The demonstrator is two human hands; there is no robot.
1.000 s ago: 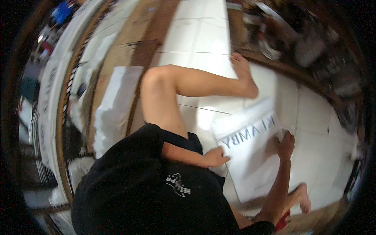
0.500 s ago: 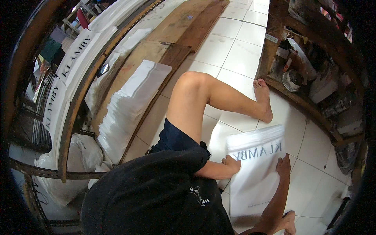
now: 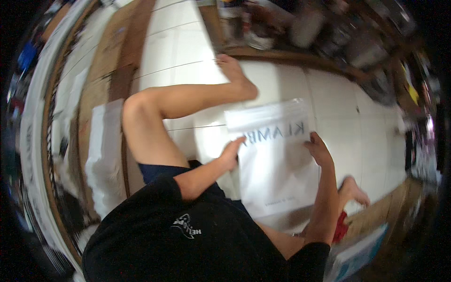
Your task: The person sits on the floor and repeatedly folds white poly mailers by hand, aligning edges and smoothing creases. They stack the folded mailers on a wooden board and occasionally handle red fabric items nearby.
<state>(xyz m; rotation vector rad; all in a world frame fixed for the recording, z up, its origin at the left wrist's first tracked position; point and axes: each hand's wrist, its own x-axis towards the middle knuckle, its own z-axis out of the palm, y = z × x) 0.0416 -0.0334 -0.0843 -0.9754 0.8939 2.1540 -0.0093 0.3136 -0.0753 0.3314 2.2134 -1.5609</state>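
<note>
Rightward from stacked white plastic sleeves (image 3: 102,162), the left edge of a flat white plastic bag (image 3: 278,171) is pinched in the left hand (image 3: 231,154) and its right edge in the right hand (image 3: 320,151), beyond which white floor tiles (image 3: 371,141) are spread.

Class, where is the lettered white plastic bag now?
The plastic bag is right of centre in the head view, held between the left hand and right hand, over white floor tiles.

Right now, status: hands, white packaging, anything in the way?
Left hand, right hand gripping opposite edges. White packaging between them, dark print showing. Nearby: bare foot beyond its far edge.
</note>
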